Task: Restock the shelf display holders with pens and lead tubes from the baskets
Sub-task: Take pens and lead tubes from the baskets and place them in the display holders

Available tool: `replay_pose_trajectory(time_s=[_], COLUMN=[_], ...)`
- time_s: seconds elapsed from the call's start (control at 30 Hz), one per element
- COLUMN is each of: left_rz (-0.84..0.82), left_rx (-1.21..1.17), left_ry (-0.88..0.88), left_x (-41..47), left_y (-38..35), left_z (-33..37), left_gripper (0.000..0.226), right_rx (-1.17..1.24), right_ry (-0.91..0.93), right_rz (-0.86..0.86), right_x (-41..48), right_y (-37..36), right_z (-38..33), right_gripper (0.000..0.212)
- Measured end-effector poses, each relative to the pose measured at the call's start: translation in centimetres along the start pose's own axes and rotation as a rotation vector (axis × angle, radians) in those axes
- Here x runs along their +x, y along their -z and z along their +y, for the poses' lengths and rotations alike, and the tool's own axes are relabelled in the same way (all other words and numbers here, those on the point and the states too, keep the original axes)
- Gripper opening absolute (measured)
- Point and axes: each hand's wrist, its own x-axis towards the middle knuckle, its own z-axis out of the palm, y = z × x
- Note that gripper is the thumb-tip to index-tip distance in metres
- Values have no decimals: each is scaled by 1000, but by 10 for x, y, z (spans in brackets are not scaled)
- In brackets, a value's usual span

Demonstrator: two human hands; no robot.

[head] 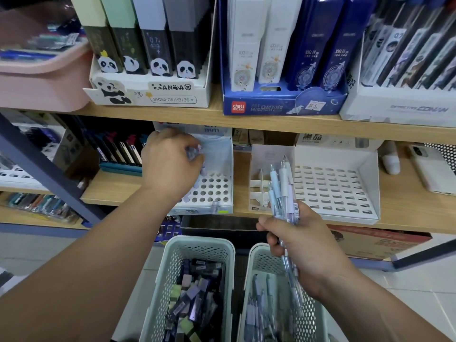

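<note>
My left hand (170,164) reaches into the round-hole display holder (212,188) on the middle shelf and pinches a pale purple pen (195,151) over its holes. My right hand (303,245) grips a bundle of light blue and lilac pens (283,191), tips up, in front of the small divided holder (259,186). Below stand two pale green baskets: the left basket (172,267) holds several lead tubes (197,299), the right basket (256,267) holds several pens (261,314).
A white slotted holder (333,188) stands to the right of the divided one. The upper shelf carries panda lead boxes (148,70), a blue Deli box (283,102) and a pink bin (42,75). A phone (431,166) lies at the far right. A dark post (44,169) slants at the left.
</note>
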Motion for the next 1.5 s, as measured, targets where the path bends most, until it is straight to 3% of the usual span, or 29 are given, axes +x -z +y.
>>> replay_pose_trajectory(time_s=[0.53,0.7,0.87,0.97,1.07,1.17,1.5], left_rz=[-3,40,112,12,-381,-565,-507], left_rx=[180,141,108,-140,-705,-922,-1194], left_ry=[127,71,-90,-143,197,417,652], left_x=[7,1,-18,-39,-64,-79,-80], left_y=[-12,-7,13,28,36,39,50], left_z=[5,7,11,20,39,43,28], left_gripper=[17,31,19,14,13,10,19], right_rx=[30,113,162,137,126,117,108], right_ry=[5,-40,-84,-75,-64,-62,-76], right_rz=[-81,-109,-165,-215,-280,-366,-278], right_x=[-3,-4,-4,-7,-11,-16,-21], right_y=[-20,-22,-21,-22,-29,-37,-42], right_z=[-2,-4,-6,-5,-4,-3,-10], right_gripper=[23,25,29,29,28,24,24])
